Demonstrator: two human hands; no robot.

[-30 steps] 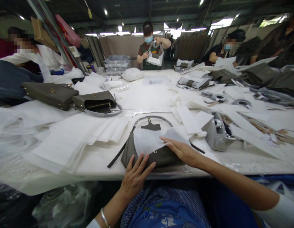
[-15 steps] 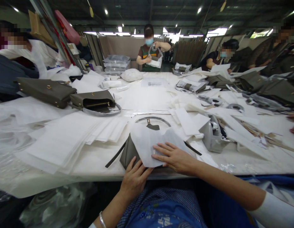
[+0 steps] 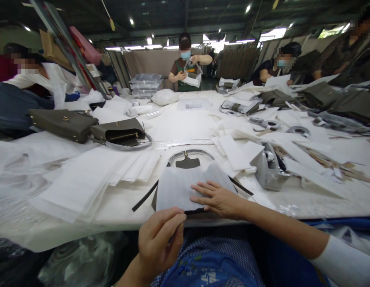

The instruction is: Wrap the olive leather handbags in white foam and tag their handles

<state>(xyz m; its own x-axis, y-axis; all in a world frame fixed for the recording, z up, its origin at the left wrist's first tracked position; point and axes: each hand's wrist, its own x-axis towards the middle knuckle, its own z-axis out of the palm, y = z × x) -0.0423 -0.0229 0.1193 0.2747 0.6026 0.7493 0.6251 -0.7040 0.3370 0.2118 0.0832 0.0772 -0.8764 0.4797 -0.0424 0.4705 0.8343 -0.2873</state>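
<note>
A grey-olive handbag (image 3: pixel 187 162) lies flat at the table's near edge, almost wholly covered by a white sheet of wrapping paper (image 3: pixel 179 187). Its wrapped round handle and a dark strap (image 3: pixel 144 196) stick out. My right hand (image 3: pixel 217 197) lies flat on the sheet, fingers stretched out. My left hand (image 3: pixel 159 239) is off the bag, just below the table edge, with fingers curled and thumb against forefinger at the sheet's near edge; whether it pinches the paper is unclear.
A thick stack of white sheets (image 3: pixel 83 175) lies to the left. Two more bags (image 3: pixel 119 131) rest beyond it. A grey pouch (image 3: pixel 268 167) and scattered paper lie to the right. Several masked people work round the table (image 3: pixel 185 119).
The white sheet has been drawn down over the bag, hiding its front. My left hand has pulled back off the bag toward me and curled. My right hand stays flat on the paper.
</note>
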